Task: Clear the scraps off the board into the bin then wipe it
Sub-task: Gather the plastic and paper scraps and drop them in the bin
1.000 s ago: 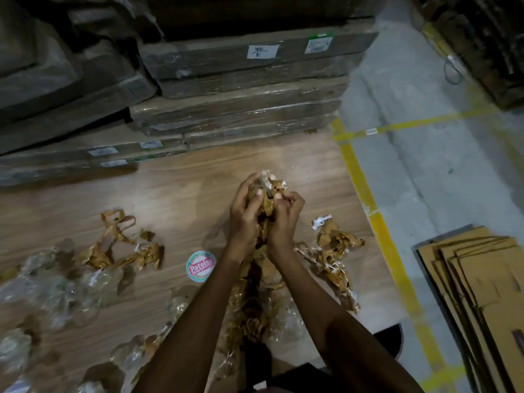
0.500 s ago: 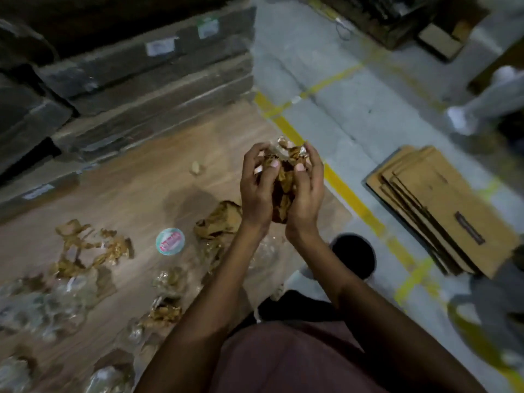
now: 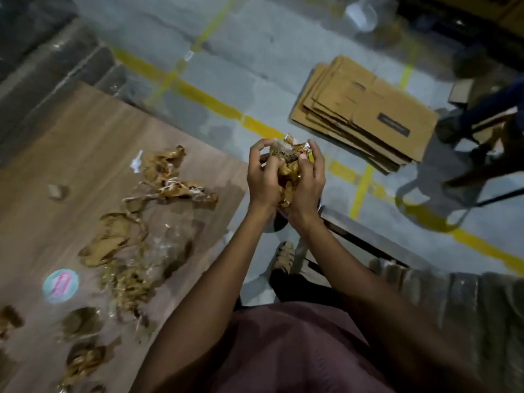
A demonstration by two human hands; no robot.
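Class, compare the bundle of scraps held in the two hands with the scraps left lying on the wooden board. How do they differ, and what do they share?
The held bundle is squeezed into one tight wad; the scraps on the board lie loose and spread out. The bundle is lifted, clasped between the left hand and right hand past the wooden board edge, over the floor; the others rest flat on the board. Both look like crumpled brown tape and clear plastic wrap.
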